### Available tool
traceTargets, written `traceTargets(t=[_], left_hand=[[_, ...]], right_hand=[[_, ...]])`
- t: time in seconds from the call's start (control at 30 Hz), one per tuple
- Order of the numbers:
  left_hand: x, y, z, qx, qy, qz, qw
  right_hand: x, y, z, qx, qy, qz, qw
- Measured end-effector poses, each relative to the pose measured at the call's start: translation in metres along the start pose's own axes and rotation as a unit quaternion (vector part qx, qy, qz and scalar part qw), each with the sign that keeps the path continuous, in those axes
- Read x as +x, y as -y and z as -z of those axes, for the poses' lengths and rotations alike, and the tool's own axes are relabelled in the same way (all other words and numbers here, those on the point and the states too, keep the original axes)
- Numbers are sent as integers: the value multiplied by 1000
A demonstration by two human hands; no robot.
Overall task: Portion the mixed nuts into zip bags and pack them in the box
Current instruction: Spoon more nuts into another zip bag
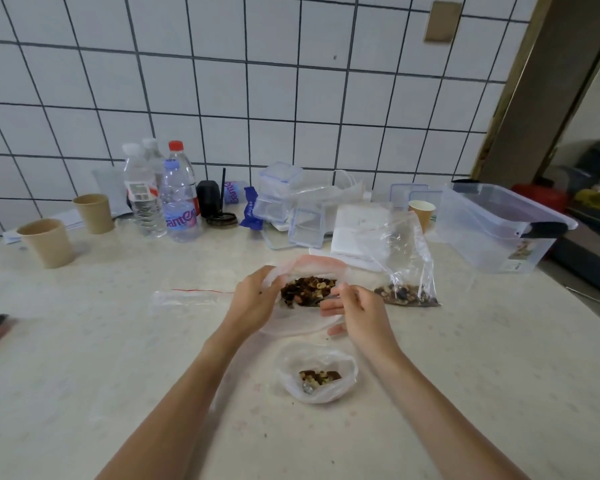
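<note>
Here I see both hands gripping the mouth of the big clear plastic bag of mixed nuts (307,292), left hand (253,299) on its left rim, right hand (357,308) pinching the right, while the small open zip bag (317,370) waits directly nearer me on the pale desk (118,341), closest to my right hand.

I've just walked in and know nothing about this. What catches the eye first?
Two hands, left and right, hold open a bag of nuts mid-table. A smaller open bag with a few nuts sits nearer the person. A clear box waits at the far right.
</note>
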State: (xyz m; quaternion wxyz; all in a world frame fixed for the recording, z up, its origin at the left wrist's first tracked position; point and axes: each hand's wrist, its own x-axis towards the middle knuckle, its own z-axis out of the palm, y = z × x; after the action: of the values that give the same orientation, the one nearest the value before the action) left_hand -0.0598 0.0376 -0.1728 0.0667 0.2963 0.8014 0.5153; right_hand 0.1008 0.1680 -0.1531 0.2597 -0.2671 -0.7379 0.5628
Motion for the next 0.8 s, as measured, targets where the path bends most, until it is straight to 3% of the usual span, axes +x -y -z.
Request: traceTargets(t=[0.37, 0.8], left_hand=[[-8, -5, 1, -128, 17, 36, 991], [-10, -9, -1, -72, -38, -15, 997]], right_hand=[[1, -5, 9, 116, 42, -58, 991], [-4, -6, 13, 192, -5, -89, 977]])
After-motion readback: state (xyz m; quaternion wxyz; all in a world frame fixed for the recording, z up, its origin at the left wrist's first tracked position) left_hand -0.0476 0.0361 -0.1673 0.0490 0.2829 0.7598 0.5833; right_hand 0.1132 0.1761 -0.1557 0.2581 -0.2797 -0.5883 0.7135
